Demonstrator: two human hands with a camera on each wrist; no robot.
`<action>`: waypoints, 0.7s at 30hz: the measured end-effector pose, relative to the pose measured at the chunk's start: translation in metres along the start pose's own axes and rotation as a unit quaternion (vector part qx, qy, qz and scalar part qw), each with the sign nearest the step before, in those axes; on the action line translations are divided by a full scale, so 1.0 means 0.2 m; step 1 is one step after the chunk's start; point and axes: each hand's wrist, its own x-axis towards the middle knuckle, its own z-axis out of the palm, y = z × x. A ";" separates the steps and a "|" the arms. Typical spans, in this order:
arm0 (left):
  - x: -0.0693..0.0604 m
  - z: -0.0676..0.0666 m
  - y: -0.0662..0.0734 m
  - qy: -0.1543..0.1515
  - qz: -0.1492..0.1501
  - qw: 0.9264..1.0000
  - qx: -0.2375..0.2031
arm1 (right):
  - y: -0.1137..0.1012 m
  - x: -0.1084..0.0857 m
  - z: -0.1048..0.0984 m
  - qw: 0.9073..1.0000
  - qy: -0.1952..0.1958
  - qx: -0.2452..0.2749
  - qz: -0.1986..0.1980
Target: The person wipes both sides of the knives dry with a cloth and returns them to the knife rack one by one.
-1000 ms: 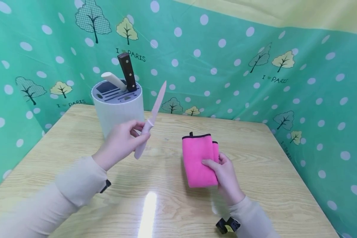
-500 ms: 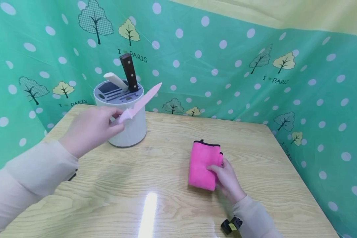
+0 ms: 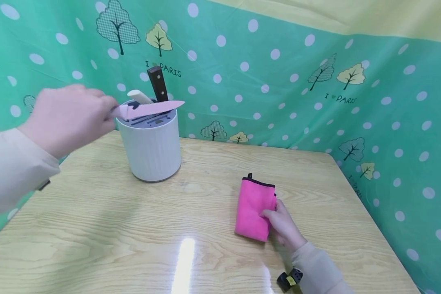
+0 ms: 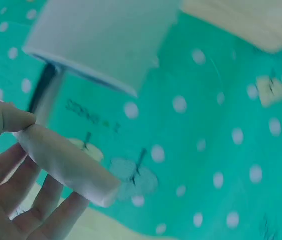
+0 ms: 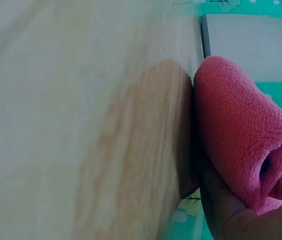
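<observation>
My left hand (image 3: 75, 116) grips the pale handle of a pink-bladed knife (image 3: 154, 108), held nearly level in front of the top of a white round knife block (image 3: 152, 151). The handle (image 4: 68, 162) shows between thumb and fingers in the left wrist view. Two handles stick up from the block's slots: a dark riveted one (image 3: 158, 83) and a white one (image 3: 139, 96). On the right, my right hand (image 3: 283, 223) pinches a folded pink towel (image 3: 255, 208) with dark edging, thumb on top. The right wrist view shows the towel (image 5: 235, 120) close to the tabletop.
The wooden table (image 3: 191, 196) spreads under both hands, with a bright light reflection near its front. A green dotted curtain (image 3: 264, 81) with printed trees hangs behind and at both sides. A black strap device (image 3: 289, 279) sits by the right cuff.
The left hand has carried the knife left and up toward the block's top, turning the blade from upright to nearly level. The right hand and towel have shifted slightly right and nearer.
</observation>
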 end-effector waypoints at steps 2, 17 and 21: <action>0.03 -0.03 -0.04 0.010 0.017 0.999 0.027 | 0.00 0.00 0.00 1.000 0.000 -0.001 0.005; 0.13 -0.13 -0.21 -0.043 0.099 0.981 0.162 | 0.00 0.00 -0.01 1.000 -0.004 -0.004 0.021; 0.16 -0.17 -0.23 -0.045 0.103 0.974 0.197 | 0.00 0.00 -0.01 1.000 -0.006 -0.006 0.023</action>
